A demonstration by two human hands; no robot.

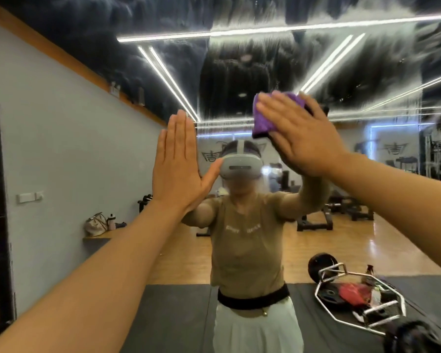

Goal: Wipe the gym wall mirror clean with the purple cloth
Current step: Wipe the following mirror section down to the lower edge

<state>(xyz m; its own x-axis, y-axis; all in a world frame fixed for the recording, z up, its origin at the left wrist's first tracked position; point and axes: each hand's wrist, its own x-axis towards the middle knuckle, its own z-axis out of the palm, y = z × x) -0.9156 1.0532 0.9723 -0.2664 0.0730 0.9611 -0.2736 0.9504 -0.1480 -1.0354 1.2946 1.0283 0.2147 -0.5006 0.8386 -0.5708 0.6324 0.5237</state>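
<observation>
**Pressing the purple cloth flat to the gym mirror**

Pressing against the glass, the purple cloth (266,115) is held under the right hand (301,138), whose fingers are laid out straight and close together over it rather than curled round it. The cloth is bunched beneath the palm and fingertips, with its left and lower edges showing beyond the hand. It is placed in the upper middle of the wall mirror (252,59), above and just to the right of the reflected headset (239,168).

The left hand (180,161) is spread flat on the mirror to the left of the cloth and well apart from it, fingers straight and together, thumb angled out; nothing is held in it. Both bare forearms are stretched forward from the lower corners of the view.

Wet streaks and smears are seen across the upper part of the glass, over the reflected ceiling light strips (168,80). A person in a tan shirt and white trousers is reflected at the centre. Lower right in the reflection, a hex bar (351,299) is laid on a dark floor mat (173,317), with weight benches (316,220) on the wooden floor behind. Along the grey wall at left, a bag (96,224) and a bottle (111,221) are set on a ledge.
</observation>
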